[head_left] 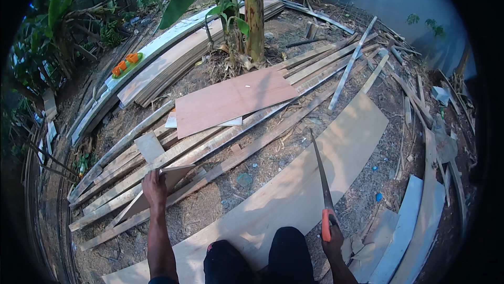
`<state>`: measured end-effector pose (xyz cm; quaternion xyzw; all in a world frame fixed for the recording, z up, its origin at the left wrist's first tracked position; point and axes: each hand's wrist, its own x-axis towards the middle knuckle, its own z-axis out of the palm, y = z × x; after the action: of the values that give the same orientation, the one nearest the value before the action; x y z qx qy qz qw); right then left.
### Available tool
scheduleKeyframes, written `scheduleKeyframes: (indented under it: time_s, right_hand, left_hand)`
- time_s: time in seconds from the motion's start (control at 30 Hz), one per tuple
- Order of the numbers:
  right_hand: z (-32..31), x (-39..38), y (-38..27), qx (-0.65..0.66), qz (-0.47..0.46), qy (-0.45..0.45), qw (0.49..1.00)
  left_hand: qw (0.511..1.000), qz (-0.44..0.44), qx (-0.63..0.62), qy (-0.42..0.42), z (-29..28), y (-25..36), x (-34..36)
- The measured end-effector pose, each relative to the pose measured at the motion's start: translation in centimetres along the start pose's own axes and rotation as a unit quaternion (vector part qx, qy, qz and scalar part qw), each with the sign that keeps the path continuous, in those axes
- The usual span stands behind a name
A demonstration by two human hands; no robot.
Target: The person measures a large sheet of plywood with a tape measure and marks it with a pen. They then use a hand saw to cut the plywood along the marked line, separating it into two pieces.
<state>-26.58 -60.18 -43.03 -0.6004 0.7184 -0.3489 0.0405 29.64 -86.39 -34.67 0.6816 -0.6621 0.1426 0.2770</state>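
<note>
My left hand grips the top edge of a thin plywood piece, which stands tilted over long timber planks. In my right hand is a handsaw, held by its orange handle with the blade pointing forward and away from me. Below the saw a long, pale plywood sheet stretches across the ground, passing in front of my knees. Farther forward, a reddish plywood panel lies flat on the planks. A small grey board rests on them beyond my left hand.
A banana plant trunk rises beyond the panel. Stacked boards lie at the far left, with orange cups on a green tray. A narrow batten crosses the planks. Long offcuts lie on my right, near a grey wall.
</note>
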Motion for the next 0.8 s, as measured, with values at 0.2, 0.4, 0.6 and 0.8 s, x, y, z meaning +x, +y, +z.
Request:
scheduleKeyframes:
  time_s: [0.2, 0.4, 0.6, 0.8]
  right_hand:
    - [-8.3, -10.8, 3.5, -0.106, 0.151, 0.077, 0.98]
    - [-13.3, -15.9, 11.8, -0.251, 0.17, 0.133, 0.944]
    - [-15.8, -23.4, 19.0, -0.35, 0.196, 0.082, 0.912]
    - [-16.6, -28.6, 19.6, -0.382, 0.191, -0.036, 0.903]
  left_hand:
    - [0.921, -0.157, -0.236, 0.269, -16.6, -7.3, -8.0]
    - [0.887, -0.211, -0.249, 0.327, -28.2, -8.8, -18.2]
    - [0.864, -0.176, -0.327, 0.34, -28.8, -2.6, -20.4]
    - [0.882, -0.095, -0.338, 0.313, -29.1, 3.4, -20.2]
